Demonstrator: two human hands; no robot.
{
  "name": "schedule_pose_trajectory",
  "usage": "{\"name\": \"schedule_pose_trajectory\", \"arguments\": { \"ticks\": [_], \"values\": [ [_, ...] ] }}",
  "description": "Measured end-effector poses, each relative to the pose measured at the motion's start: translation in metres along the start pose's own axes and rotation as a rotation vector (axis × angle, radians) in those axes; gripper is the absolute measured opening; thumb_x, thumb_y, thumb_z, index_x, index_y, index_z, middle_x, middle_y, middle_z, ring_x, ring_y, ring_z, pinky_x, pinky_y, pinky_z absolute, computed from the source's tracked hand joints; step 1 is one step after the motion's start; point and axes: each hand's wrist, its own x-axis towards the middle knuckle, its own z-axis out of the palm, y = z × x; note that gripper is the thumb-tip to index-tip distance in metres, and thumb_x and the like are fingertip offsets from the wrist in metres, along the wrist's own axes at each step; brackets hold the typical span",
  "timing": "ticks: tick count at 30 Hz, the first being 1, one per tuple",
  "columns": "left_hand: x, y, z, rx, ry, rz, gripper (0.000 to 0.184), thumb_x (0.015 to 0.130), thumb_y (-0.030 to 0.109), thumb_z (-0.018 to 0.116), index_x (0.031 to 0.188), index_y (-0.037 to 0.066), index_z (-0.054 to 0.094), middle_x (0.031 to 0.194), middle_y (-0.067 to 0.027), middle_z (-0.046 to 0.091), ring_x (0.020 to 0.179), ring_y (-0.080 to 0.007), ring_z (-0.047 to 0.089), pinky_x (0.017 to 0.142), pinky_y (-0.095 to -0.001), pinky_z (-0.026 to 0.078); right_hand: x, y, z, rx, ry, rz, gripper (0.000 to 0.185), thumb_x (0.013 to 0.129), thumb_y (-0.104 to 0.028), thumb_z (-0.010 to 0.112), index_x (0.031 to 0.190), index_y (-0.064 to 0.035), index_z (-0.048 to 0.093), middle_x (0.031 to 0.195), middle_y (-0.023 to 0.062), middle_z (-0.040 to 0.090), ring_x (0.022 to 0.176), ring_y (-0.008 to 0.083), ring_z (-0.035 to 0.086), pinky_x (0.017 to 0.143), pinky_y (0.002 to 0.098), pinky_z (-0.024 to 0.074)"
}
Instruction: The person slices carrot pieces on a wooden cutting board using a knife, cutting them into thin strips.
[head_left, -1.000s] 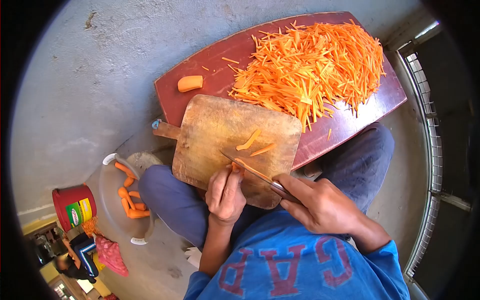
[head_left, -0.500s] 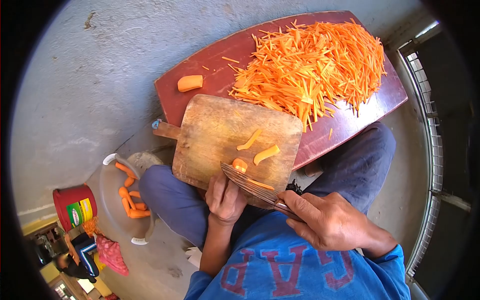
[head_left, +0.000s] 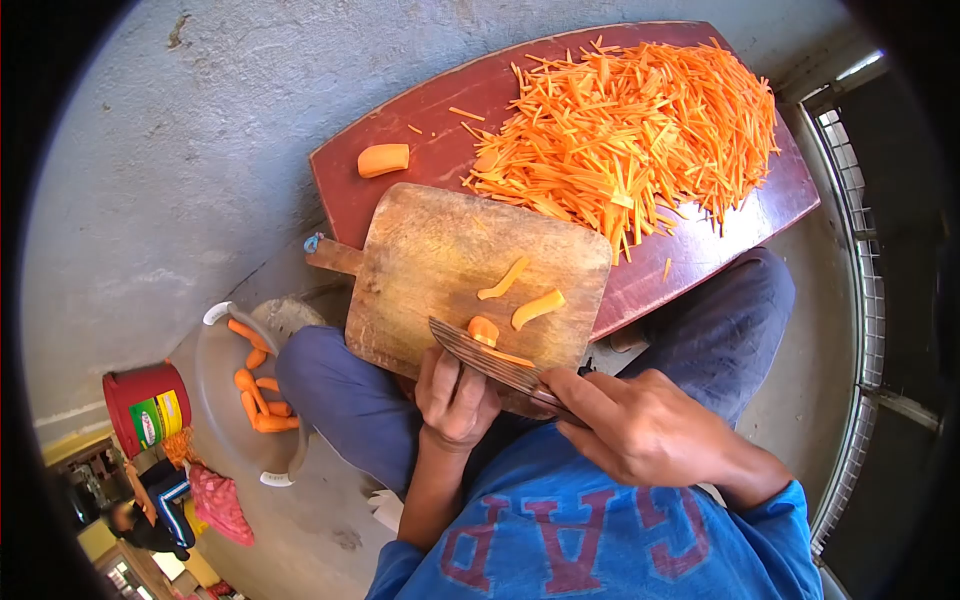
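My right hand is wrapped round the handle of a knife, whose dark, streaked blade lies tilted across the near part of a wooden cutting board. Close against the near side of the blade, my left hand has its fingers bent and closed on a carrot piece, mostly hidden by the fingers and blade. An orange carrot end shows just beyond the blade, with a thin slice along the edge. Two more carrot slices lie farther up the board.
A dark red table holds a big heap of carrot strips and a carrot chunk. At left stand a basin of peeled carrots and a red bucket. Another person is at lower left.
The knife and my right hand have shifted slightly left and up, the blade tip now higher over the board. My left hand stays almost in place, and the slices lie as before.
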Motion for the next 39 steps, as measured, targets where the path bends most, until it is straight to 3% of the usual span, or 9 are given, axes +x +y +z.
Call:
{"name": "schedule_pose_trajectory", "arguments": {
  "ticks": [10, 13, 25, 36, 39],
  "values": [
    [0.005, 0.006, 0.001, 0.019, 0.035, -0.033, 0.029, 0.094, -0.016, 0.08, 0.122, -0.009, 0.078, 0.117, -0.0244, 0.075, 0.098, -0.0443, 0.076, 0.085, -0.0498, 0.066, 0.029, 0.04, 0.028, 0.018, -0.004, 0.029, 0.052, 0.106, -0.013, 0.074, 0.148, 0.0068, 0.052, 0.097, 0.0286, 0.074, 0.077, 0.0486, 0.076, 0.066, 0.0579, 0.0593],
    [-0.002, 0.002, 0.002, 0.036, 0.053, -0.019, 0.033, 0.092, -0.017, 0.076, 0.124, -0.008, 0.08, 0.119, -0.0247, 0.076, 0.097, -0.0456, 0.078, 0.082, -0.0501, 0.067, 0.012, 0.017, 0.009, 0.073, 0.054, 0.069, 0.057, 0.1, -0.01, 0.079, 0.152, 0.0039, 0.059, 0.099, 0.0274, 0.077, 0.081, 0.0506, 0.076, 0.069, 0.0566, 0.0615],
    [-0.007, -0.001, -0.005, 0.047, 0.021, -0.013, 0.036, 0.086, -0.016, 0.072, 0.12, -0.01, 0.082, 0.122, -0.0263, 0.078, 0.103, -0.0484, 0.081, 0.086, -0.0517, 0.07, -0.012, -0.009, -0.007, 0.018, 0.015, 0.043, 0.065, 0.097, -0.01, 0.083, 0.156, 0.0044, 0.059, 0.099, 0.0227, 0.077, 0.076, 0.0447, 0.077, 0.065, 0.0526, 0.0631],
    [0.0, 0.003, -0.002, 0.04, 0.02, -0.01, 0.032, 0.091, -0.017, 0.074, 0.121, -0.009, 0.081, 0.118, -0.0247, 0.078, 0.098, -0.0451, 0.081, 0.084, -0.0498, 0.069, 0.02, 0.025, 0.023, 0.041, 0.006, 0.032, 0.04, 0.106, -0.012, 0.074, 0.138, 0.0042, 0.055, 0.094, 0.0272, 0.073, 0.078, 0.0511, 0.075, 0.067, 0.0583, 0.0594],
    [0.005, 0.005, 0.0, 0.032, 0.051, -0.037, 0.027, 0.091, -0.016, 0.083, 0.116, -0.009, 0.08, 0.11, -0.0228, 0.078, 0.095, -0.0417, 0.08, 0.085, -0.0474, 0.068, 0.024, 0.033, 0.028, 0.011, 0.011, 0.026, 0.038, 0.105, -0.009, 0.074, 0.136, 0.0043, 0.055, 0.094, 0.0273, 0.074, 0.078, 0.0515, 0.074, 0.067, 0.058, 0.0591]
  ]
}}
